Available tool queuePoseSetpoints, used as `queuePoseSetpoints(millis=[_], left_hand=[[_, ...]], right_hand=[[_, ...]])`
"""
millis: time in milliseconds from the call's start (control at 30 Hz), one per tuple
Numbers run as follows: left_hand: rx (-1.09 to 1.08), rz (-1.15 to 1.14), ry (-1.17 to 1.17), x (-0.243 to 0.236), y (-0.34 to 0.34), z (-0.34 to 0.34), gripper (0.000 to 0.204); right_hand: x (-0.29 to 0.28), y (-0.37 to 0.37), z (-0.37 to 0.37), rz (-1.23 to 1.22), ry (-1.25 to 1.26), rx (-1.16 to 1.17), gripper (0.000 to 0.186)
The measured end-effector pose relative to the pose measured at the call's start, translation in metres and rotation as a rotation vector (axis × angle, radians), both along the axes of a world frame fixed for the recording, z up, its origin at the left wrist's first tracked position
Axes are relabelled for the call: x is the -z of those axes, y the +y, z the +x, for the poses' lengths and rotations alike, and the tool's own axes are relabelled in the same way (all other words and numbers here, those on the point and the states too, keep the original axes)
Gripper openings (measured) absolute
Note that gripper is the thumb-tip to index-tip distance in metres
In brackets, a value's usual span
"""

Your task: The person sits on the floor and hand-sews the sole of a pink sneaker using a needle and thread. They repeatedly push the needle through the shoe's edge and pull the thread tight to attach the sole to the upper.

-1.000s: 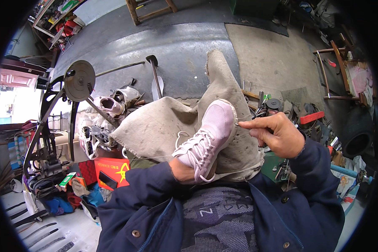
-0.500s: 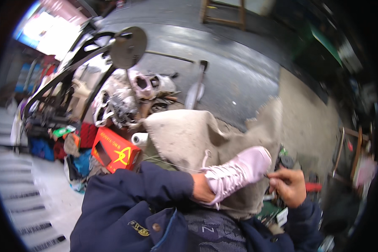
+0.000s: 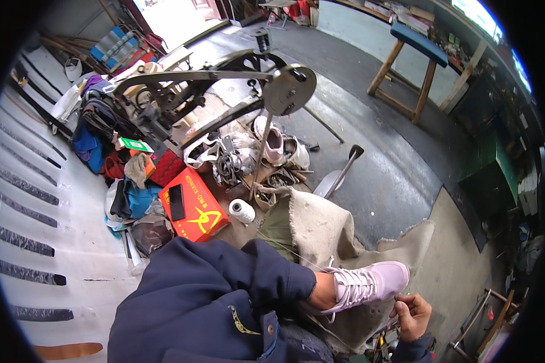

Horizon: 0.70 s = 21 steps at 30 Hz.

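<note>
A pale pink sneaker (image 3: 378, 281) with white laces lies sideways over the beige cloth (image 3: 324, 221) on my lap. My left hand (image 3: 323, 293) is inside the sneaker up to the wrist, its fingers hidden. At the sole edge by the toe, my right hand (image 3: 413, 314) pinches something small and thin, too small to name. A pale thread runs leftward from the sneaker across the cloth, toward a white thread cone (image 3: 242, 212).
Beyond my left arm lie a red shoebox (image 3: 200, 209) with a phone (image 3: 177, 202), piled bags (image 3: 97, 145) and shoes (image 3: 266, 142). A metal machine (image 3: 287, 91) stands ahead, a stool (image 3: 418, 45) at back right, black strips (image 3: 24, 242) at left, a green box (image 3: 490, 172) at right.
My head has turned leftward, bringing the machine, door and shoebox further into view. The sneaker and both hands now sit lower right in the picture; the right hand stays at the sole.
</note>
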<state>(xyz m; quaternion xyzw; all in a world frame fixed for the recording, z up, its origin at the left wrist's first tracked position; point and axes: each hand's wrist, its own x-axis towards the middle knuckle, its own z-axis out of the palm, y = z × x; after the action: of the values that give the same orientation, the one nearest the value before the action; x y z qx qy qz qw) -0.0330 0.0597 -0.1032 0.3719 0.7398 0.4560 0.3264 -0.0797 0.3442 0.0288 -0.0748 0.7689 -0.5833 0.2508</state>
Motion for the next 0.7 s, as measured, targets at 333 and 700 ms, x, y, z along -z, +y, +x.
queuePoseSetpoints(millis=[333,700], left_hand=[[-0.671,0.374,0.598,-0.085,-0.06,0.044,0.023],[-0.905,-0.116,0.372,-0.103,-0.074,0.045,0.017]], right_hand=[[0.016,0.009,0.006,0.003,0.01,0.075,0.01],[0.021,0.008,0.017,-0.082,0.214,0.15,0.017]])
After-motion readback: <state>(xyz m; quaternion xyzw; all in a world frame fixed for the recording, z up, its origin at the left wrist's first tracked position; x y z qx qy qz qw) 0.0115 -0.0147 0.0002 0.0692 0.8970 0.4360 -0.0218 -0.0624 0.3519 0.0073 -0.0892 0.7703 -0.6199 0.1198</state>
